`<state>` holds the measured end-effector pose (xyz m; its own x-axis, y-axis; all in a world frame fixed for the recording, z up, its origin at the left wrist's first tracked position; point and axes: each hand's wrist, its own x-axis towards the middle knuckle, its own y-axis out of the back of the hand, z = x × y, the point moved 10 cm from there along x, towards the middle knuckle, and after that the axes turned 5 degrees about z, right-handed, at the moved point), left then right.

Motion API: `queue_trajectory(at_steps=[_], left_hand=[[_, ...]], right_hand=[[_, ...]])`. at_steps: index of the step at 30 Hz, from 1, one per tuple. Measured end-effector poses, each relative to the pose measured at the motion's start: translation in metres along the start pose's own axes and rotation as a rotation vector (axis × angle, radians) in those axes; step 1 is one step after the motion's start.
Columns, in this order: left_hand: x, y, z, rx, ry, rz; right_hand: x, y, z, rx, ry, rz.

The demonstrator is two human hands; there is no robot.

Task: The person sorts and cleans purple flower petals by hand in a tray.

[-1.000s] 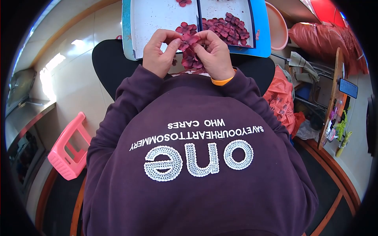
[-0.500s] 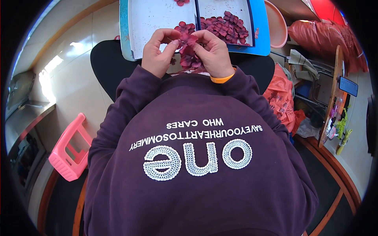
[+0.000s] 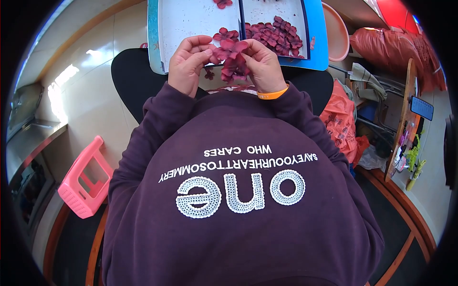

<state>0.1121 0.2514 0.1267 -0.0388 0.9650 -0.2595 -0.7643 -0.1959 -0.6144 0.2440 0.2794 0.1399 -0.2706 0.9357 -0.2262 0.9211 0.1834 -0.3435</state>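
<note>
Dark red cloth-like flower cluster (image 3: 234, 69) held up between the 2 hands, just off the near edge of the tray (image 3: 188, 21). Right hand (image 3: 265, 69) clamped on it, thumb and forefinger at the petals' right side. Left hand (image 3: 190, 66) beside the upper-left petal, fingers curled, thumb tip at its edge; cannot tell whether it pinches or only touches. Petals look thin, light and soft, likely to crease or fray if tugged; grip probably best low at the centre, though fingers and overlapping petals hide any stem. Should not be slippery. Tray has blue borders, a pale floor and a dark divider making 2 sections. Heap of matching flowers (image 3: 274, 38) in the right section; in the left, 1 flower (image 3: 225, 34) near the divider, 1 more (image 3: 222, 4) farther up. Small dark flower (image 3: 209, 74) under the left hand, support unclear. Divider and near rim stand between the hands and the heap. Orange wristband (image 3: 273, 94) on right wrist; pink basin (image 3: 338, 33) beyond the tray's right side; pink stool (image 3: 76, 193) well apart, to the left.
</note>
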Motion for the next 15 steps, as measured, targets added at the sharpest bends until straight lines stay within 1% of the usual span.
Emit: queue_trajectory(at_steps=[1,5,6,10,11,15], left_hand=[[-0.002,-0.001,-0.001,0.0,-0.001,0.0],[-0.016,0.001,0.012,0.419,-0.184,0.152],[-0.017,-0.001,0.012,0.418,-0.184,0.15],[-0.033,-0.043,0.03,0.843,-0.508,-0.058],[-0.033,-0.046,0.029,0.842,-0.504,-0.07],[-0.03,-0.051,0.023,0.928,-0.471,-0.039]], right_hand=[[0.0,-0.001,0.0,0.0,0.001,0.0],[-0.003,0.017,0.007,-0.111,-0.114,0.198],[-0.003,0.017,0.007,-0.111,-0.112,0.2],[-0.002,0.013,-0.003,-0.33,0.047,0.201],[-0.002,0.014,-0.003,-0.329,0.049,0.212],[-0.001,0.007,-0.011,-0.527,0.106,0.188]])
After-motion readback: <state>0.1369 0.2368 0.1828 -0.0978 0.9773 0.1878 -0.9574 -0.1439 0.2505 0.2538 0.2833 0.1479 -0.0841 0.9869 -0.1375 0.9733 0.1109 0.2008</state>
